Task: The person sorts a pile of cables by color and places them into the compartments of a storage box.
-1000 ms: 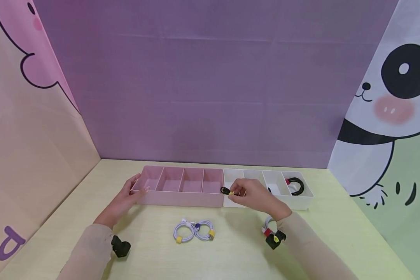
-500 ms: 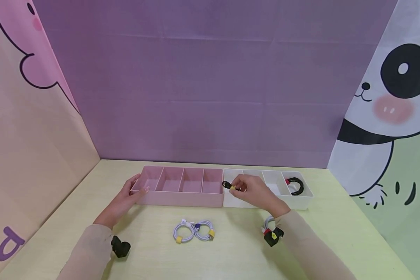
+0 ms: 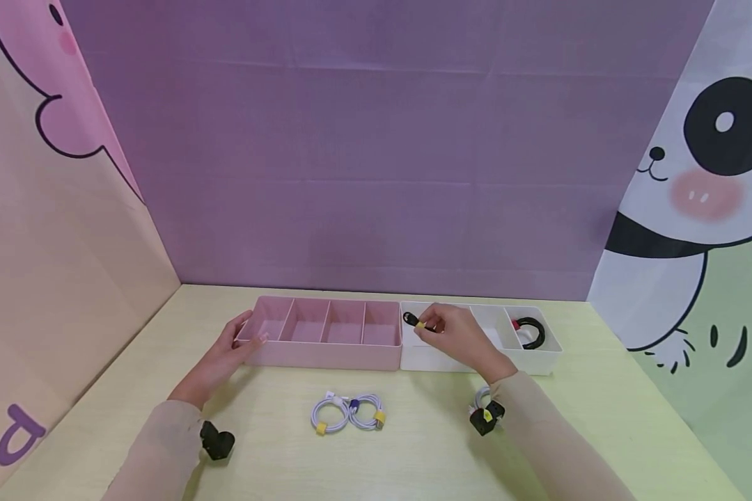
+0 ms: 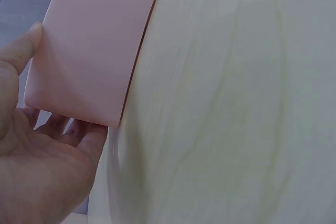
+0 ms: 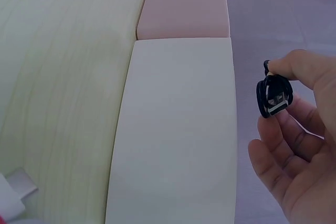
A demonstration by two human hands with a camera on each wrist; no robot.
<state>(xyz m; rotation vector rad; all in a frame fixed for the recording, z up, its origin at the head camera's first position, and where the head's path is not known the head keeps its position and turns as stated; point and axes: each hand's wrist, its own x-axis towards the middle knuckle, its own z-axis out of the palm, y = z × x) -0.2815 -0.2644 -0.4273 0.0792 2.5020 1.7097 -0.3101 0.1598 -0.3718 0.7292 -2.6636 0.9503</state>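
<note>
We see two bare hands set well apart. At the centre-left of the head view, the left hand point(image 3: 224, 353) grips the end of a long pink divided box point(image 3: 326, 356), thumb at its upper edge and fingers bent around the end wall. The plastic looks smooth and matte, with a rounded corner, and thin upright walls split it into four squarish compartments.

Right of centre, the right hand point(image 3: 462, 341) pinches a small looped black cable point(image 3: 411, 319) with a yellow tie point(image 3: 420, 324), held above a glossier white divided box point(image 3: 432, 360) butted against the pink one. The right wrist view shows us a flat, rectangular metal plug point(image 5: 278, 107) among the loops.

In the white box's far-right compartment lies a thick black cable coil point(image 3: 542, 334) (nearly a ring) with a red tie point(image 3: 515, 324). At lower centre, two pale lavender cable coils point(image 3: 314, 416) touch like a figure eight on the pale, wood-grained counter point(image 3: 276, 463). Another pale cable point(image 3: 481, 394) shows partly behind the right wrist's black camera point(image 3: 484, 420). We see a faintly creased purple cloth point(image 3: 376, 174) filling the upper middle.
</note>
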